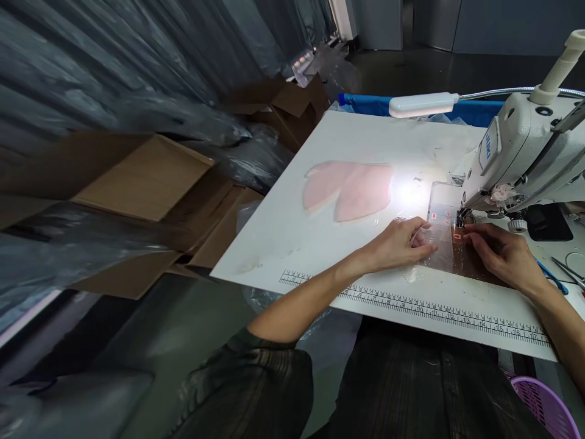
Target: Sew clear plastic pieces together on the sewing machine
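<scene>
"Head view: state of your grip?"

"Left hand (pixel 408 241): thumb and fingers curled at the clear, flat plastic sheet (pixel 439 258); pinching or only resting, I cannot tell. Right hand (pixel 500 251): fingertips down by the brown, flat panel (pixel 473 267); pinch or press, I cannot tell."

"Sheet and panel, where?"

"Between my hands, sheet leftward, panel rightward, both near the presser foot of the white sewing machine (pixel 516 149), just beyond my right fingertips."

"Around the grip?"

"Left of my left hand: one pale pink, lobed flat piece (pixel 354 190). Right of my right hand: one blue-handled tool (pixel 552 275)."

"Step?"

"Judged: lining up layers at the foot. Next seems to call for flat layers, steady edges, clear fingertips."
</scene>
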A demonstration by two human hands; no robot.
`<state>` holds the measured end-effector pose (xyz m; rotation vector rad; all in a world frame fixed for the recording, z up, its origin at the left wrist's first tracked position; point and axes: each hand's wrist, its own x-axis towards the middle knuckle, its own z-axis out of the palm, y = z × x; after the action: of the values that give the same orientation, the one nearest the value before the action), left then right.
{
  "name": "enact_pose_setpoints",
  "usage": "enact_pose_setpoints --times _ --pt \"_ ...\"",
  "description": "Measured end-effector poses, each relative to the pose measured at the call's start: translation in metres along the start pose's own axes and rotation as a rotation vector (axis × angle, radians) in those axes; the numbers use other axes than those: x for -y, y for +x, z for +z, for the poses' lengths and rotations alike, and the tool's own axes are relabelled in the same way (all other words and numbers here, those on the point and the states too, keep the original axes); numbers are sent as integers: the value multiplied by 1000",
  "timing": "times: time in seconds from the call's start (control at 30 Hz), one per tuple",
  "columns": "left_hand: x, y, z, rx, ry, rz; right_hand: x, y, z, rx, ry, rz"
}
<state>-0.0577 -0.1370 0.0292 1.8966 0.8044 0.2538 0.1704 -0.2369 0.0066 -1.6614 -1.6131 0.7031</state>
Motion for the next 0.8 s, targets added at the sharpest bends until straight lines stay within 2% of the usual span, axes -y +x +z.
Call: enact_pose_setpoints --times 0.13,0.2,0.3,0.4,0.67,0.8 --pt "2 1 4 -15 -62 -37 -6 -3 5 29 -330 -387" --pt "5 4 7 -31 -99 -66 -7 -2 9 30 -503 -460" --pt "8 8 11 -91 -96 -75 -10 3 12 36 -702 -425" --pt "8 9 10 -159 -52 -52 -14 9 10 76 -750 -392" --pt "3 9 4 -180 -62 -107 -15 17 -9 206 -559 -370" --pt "6 12 5 -186 -59 -82 -18 14 -12 188 -504 -403"
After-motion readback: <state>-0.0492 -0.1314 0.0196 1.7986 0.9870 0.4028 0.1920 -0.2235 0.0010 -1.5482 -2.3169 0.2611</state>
